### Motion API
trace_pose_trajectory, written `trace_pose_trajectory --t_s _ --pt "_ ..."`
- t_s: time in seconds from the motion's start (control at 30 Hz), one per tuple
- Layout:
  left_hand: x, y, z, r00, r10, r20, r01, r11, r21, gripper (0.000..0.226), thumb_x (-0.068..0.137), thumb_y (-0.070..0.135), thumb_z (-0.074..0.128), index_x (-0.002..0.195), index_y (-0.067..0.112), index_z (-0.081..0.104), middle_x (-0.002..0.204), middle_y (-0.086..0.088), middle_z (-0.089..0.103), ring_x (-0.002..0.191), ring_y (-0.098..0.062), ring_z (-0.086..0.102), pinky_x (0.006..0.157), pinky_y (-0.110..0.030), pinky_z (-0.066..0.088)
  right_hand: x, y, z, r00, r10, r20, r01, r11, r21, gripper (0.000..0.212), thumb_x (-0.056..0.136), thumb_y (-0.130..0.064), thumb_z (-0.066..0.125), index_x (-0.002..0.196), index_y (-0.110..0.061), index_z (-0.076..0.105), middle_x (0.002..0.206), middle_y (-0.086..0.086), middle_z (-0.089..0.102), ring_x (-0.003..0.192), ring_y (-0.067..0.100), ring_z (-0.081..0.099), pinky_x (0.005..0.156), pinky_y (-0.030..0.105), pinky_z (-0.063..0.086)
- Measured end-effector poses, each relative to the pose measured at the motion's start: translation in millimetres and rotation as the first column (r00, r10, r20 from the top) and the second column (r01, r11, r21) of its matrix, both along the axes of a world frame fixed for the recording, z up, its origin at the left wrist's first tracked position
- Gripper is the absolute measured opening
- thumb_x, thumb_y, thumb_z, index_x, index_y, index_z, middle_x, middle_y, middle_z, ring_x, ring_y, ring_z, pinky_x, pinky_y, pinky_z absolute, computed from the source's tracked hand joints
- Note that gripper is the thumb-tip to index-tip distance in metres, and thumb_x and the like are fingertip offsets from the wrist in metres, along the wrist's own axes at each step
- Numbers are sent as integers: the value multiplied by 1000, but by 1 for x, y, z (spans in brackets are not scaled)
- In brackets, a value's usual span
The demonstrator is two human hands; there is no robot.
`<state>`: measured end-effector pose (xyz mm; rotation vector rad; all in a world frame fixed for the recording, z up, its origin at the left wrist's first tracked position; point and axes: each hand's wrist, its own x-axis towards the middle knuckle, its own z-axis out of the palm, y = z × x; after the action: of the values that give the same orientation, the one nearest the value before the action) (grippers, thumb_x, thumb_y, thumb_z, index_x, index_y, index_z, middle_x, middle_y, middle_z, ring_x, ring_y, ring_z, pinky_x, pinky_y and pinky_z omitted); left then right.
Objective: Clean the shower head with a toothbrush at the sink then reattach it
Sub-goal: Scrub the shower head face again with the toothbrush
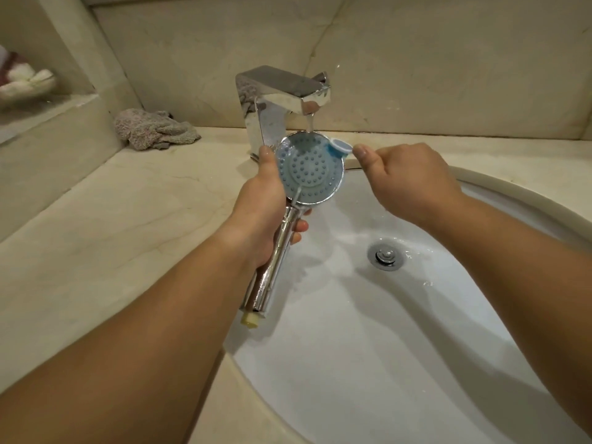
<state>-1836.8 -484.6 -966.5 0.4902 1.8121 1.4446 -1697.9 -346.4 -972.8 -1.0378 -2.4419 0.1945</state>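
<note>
The left hand (256, 203) has its grip wrapped around the chrome shower head (309, 169) at the neck, holding its blue nozzle face up over the white sink (368, 347). The right hand (407, 181) grasps a toothbrush (340, 146), whose blue head touches the face's upper right rim. Water runs from the chrome faucet (285, 94) onto the face. A crumpled cloth (153, 128) lies on the marble bench (112, 219).

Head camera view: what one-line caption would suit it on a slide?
Left hand holds a chrome, blue-faced shower head under the running chrome tap; right hand grips a blue toothbrush.
</note>
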Motion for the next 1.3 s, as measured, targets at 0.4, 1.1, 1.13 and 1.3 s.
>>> trace_pose_trajectory --t_s 0.4,1.1,1.13,1.3 --pt "-3 3 0 1000 6 -4 -6 1000 13 71 99 73 21 125 22 64 94 -18 76 59 -24 64 57 -34 51 -4 -1 -3 999 26 -19 -25 999 24 67 99 -64 19 63 -18 51 59 4 51 65 33 51 55 35 33" --pt "-7 1 3 999 16 49 -19 998 61 74 101 71 19 127 19 64 84 -18 71 57 -23 61 52 -32 50 -7 -15 -20 998 -1 -63 -4 996 -85 62 101 -61 20 61 -20 44 55 3 51 56 23 48 50 33 29" --pt "-6 0 3 998 12 54 -16 998 64 74 101 71 19 125 18 65 83 -18 70 56 -23 60 51 -31 49 -9 -16 -19 997 -9 -82 1 995 -95 63 101 -60 19 60 -19 43 55 3 52 56 22 49 50 33 29" --pt "-3 3 2 998 -4 66 -1 996 85 74 101 71 18 127 19 64 83 -19 69 55 -23 59 51 -30 48 -19 -20 -14 988 -72 -133 52 988 -147 66 102 -60 16 59 -18 44 57 2 53 56 16 46 52 35 28"
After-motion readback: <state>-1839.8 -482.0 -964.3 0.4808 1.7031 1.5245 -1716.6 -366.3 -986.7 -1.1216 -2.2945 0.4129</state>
